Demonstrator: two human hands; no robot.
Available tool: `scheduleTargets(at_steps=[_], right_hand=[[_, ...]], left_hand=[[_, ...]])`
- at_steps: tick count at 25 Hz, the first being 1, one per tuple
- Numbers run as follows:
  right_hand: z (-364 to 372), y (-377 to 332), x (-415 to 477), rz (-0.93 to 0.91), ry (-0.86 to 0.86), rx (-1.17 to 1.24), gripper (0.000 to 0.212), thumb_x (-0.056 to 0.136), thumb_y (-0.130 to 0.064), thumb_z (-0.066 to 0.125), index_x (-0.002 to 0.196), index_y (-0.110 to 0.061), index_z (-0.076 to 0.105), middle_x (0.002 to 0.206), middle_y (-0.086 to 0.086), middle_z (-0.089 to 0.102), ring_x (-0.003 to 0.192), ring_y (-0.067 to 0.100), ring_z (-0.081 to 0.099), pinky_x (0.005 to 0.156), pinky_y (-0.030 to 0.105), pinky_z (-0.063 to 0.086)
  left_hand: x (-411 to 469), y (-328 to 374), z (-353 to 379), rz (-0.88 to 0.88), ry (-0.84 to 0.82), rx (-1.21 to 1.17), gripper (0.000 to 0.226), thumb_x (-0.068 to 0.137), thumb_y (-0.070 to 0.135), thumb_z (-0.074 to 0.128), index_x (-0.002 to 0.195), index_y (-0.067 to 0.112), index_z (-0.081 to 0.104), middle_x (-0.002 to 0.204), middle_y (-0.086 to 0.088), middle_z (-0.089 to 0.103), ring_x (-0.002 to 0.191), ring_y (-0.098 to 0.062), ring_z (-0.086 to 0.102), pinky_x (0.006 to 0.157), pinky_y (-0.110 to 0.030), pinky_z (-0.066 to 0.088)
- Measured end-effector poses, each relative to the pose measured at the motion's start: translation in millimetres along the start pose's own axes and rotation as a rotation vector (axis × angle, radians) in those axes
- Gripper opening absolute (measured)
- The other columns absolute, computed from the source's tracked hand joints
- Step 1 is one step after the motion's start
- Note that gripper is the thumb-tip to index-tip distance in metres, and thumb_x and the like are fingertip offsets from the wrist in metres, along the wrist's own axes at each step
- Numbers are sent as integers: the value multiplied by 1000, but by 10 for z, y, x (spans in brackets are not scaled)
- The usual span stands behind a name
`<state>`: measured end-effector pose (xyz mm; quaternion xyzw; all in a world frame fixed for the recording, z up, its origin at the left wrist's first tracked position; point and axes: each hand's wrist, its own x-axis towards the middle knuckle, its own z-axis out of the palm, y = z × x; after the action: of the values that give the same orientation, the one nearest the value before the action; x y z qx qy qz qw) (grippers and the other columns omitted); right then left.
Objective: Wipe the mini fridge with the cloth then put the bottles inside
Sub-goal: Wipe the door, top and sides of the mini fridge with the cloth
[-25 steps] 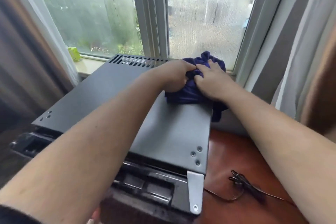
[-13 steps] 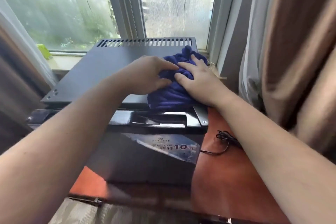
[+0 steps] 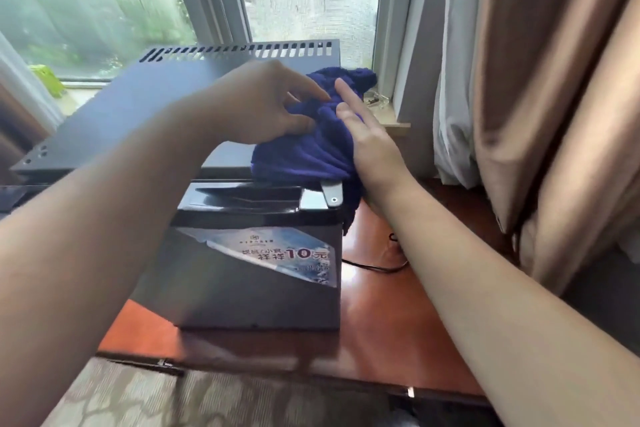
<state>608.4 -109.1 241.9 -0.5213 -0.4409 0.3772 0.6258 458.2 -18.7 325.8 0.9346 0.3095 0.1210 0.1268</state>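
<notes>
Two hands meet on the blue cloth [image 3: 311, 149] atop the mini fridge [image 3: 145, 114]: left hand [image 3: 263, 107] seemingly pinching it, right hand [image 3: 367, 139] flat, fingers spread.

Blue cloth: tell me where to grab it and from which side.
Grip the bunched mound of the blue cloth on the mini fridge top, coming down from above. Its right edge hangs over the fridge's side, thin and limp; the thick folds on top probably give more to hold.

Dark grey mini fridge [image 3: 114, 114], deep blue cloth [image 3: 311, 149], red-brown table [image 3: 374, 322], tan curtain [image 3: 540, 80] at 3 o'clock.
</notes>
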Motion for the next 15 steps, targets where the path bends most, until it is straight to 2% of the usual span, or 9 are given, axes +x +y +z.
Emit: scheduleTargets(at_steps=[1, 4, 7, 9, 10, 11, 12, 13, 15], right_hand=[[-42, 74, 39, -1, 18, 53, 44, 104, -32, 46, 148, -34, 46, 148, -17, 46, 127, -15, 44, 107, 8, 32], [-203, 347, 161, 7, 9, 100, 47, 108, -34, 39, 154, -36, 35, 159, -8, 37, 146, 4, 32, 123, 33, 23], [-183, 583, 110, 37, -8, 84, 48, 109, -32, 35, 156, -34, 29, 163, -3, 31, 151, 14, 26, 123, 46, 24], [-170, 721, 33, 75, -8, 156, 51, 108, -25, 39, 157, -28, 27, 167, 0, 20, 155, 13, 13, 126, 39, 14], [-150, 772, -6, 98, -23, 176, 52, 108, -26, 39, 158, -30, 24, 168, -2, 15, 154, 8, 6, 126, 29, 8], [-140, 829, -47, 115, -47, 179, 53, 108, -30, 39, 158, -34, 22, 169, -5, 10, 153, 1, 0, 121, 16, 3], [-126, 903, -76, 125, -74, 182, 54, 107, -34, 38, 158, -38, 20, 169, -7, 6, 151, -5, -5, 115, 6, 0], [-139, 992, -98, 132, -97, 184, 54, 107, -38, 37, 157, -41, 18, 169, -9, 3, 147, -11, -9, 111, 1, -1], [-156, 1191, -153, 153, -116, 190, 55, 106, -44, 35, 156, -49, 14, 168, -15, -1, 137, -23, -16, 114, 8, 0]], left_hand=[[71, 51, 3, -26, 0, -7, 43, 85, 31, 78, 126, 42, 70, 101, 28, 68, 98, -6, 66, 81, -15, 42], [312, 247, 19, -114, -45, -6, 43, 86, 29, 80, 125, 44, 70, 111, 16, 70, 106, -10, 65, 86, -22, 41], [458, 494, 3, -188, -141, 13, 42, 84, 27, 82, 121, 44, 71, 112, 3, 66, 97, -13, 64, 94, -35, 47], [603, 675, 89, -252, -212, 18, 42, 78, 29, 89, 116, 40, 74, 116, 4, 65, 91, 0, 65, 94, -32, 47], [677, 740, 137, -306, -225, 47, 42, 75, 29, 91, 112, 38, 75, 115, 5, 66, 93, 1, 65, 91, -29, 45], [750, 801, 209, -366, -248, 120, 41, 73, 26, 92, 109, 38, 75, 114, 5, 68, 98, -5, 65, 89, -26, 41], [831, 865, 281, -354, -320, 264, 40, 74, 23, 90, 108, 38, 76, 114, 5, 69, 102, -13, 64, 87, -24, 37], [927, 885, 358, -306, -422, 419, 41, 76, 20, 87, 111, 38, 76, 115, 6, 69, 104, -17, 62, 86, -22, 35], [1042, 1008, 522, -256, -659, 663, 48, 79, 24, 82, 123, 40, 72, 122, 10, 68, 108, -19, 61, 92, -24, 42]])
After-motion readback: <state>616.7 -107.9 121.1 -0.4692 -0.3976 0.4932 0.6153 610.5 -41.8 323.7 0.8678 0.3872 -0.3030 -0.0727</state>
